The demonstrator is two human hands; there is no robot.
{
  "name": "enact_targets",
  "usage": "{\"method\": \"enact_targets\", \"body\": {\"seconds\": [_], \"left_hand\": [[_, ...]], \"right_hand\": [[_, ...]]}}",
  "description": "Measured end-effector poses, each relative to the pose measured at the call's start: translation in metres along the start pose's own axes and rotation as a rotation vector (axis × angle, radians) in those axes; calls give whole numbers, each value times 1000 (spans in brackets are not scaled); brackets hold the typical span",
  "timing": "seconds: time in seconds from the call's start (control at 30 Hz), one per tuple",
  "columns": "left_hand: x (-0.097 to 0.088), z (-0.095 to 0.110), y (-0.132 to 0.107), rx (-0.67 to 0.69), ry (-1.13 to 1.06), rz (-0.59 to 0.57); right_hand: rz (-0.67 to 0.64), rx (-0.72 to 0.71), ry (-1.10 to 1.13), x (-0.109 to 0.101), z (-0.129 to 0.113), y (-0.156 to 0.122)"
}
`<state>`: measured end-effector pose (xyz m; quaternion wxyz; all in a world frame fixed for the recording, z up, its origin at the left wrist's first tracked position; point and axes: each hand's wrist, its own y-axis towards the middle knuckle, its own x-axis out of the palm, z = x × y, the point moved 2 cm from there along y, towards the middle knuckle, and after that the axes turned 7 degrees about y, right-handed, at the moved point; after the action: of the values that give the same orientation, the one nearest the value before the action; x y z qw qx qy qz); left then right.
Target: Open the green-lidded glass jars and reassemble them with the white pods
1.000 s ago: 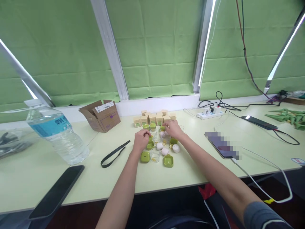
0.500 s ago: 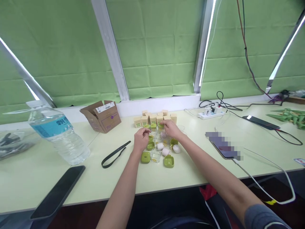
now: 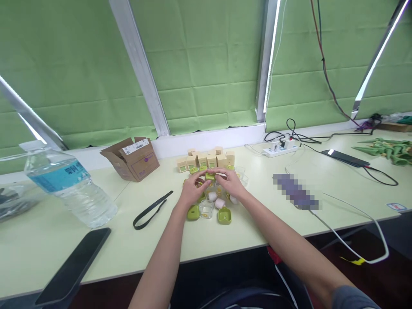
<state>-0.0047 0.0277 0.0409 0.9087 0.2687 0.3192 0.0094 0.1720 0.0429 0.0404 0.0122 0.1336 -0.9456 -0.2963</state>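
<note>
Pinching a green case [image 3: 210, 176] mid-frame, left grip [image 3: 192, 189] and right grip [image 3: 230, 183] are clamping its sides. It's looking light, probably stiff.

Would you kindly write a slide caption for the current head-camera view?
Left hand and right hand hold a small green case between their fingers, with small cardboard boxes behind.

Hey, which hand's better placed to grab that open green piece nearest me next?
Probably the right hand: the open piece lies closer to it than to the left hand, though both hold a green case.
</note>
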Motion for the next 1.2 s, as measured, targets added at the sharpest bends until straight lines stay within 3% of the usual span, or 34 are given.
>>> {"method": "enact_targets", "body": {"seconds": [0.33,0.6,0.8,1.2], "left_hand": [[2,-1,-1,-18,-12,19],[-1,2,0,-30,-197,26],[2,0,-1,-83,-296,1],[1,-9,3,-70,-161,52]], "right_hand": [[-54,-42,61,0,-2,-5],[-148,-124,-213,0,-3,-7],[-180,-65,-257,-3,0,-6],[-153,-104,-322,-8,-3,-6]]}}
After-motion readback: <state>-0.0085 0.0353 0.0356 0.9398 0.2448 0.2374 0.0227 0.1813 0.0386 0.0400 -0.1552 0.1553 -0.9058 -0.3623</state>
